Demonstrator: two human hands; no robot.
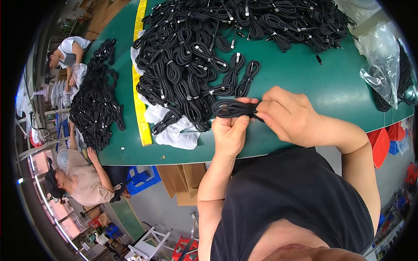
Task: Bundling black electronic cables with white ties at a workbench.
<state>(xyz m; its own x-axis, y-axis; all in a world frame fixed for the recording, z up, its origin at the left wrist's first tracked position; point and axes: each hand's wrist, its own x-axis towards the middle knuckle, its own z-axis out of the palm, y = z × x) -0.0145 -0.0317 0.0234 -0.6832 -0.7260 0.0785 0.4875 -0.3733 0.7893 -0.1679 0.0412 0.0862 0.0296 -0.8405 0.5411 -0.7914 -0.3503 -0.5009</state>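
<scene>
A coiled black cable (233,108) is held between my two hands above the near part of the green table. My left hand (230,132) grips the coil from below, thumb against its middle. With its fingers pinched together, my right hand (285,115) holds the bundle at its right end; the fingers hide what exactly they pinch. Just beyond my hands lie two bundled cables, one a black coil (247,78) and the other a coil with a silver plug (237,57). To their left spreads a big heap of black cable bundles (178,65).
A yellow strip (140,95) crosses the green table (300,74) at the left. Beyond it lies another cable pile (98,95), with two people beside it. White plastic bags (178,137) rest under the heap's near edge. A clear bag (383,65) sits at the right.
</scene>
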